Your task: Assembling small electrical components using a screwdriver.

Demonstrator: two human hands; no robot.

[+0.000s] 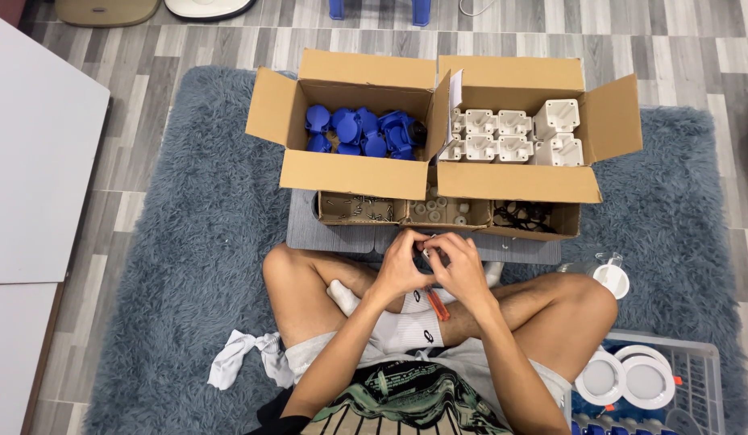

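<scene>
I sit cross-legged on a grey shaggy rug [189,242]. My left hand [402,262] and my right hand [459,266] are pressed together above my feet, fingers curled around a small pale part [428,250] that is mostly hidden. An orange-handled tool [437,304] lies on my white sock just below the hands. In front of me sits a low divided cardboard tray: screws [359,208] on the left, small white rings [440,211] in the middle, black pieces [523,214] on the right.
Two open cardboard boxes stand behind the tray: the left one [354,171] holds blue plastic parts, the right one [519,181] white plastic housings. A clear basket [696,354] with round white pieces is at my right knee. A white cloth [241,354] lies at left. White boards [35,161] border the rug.
</scene>
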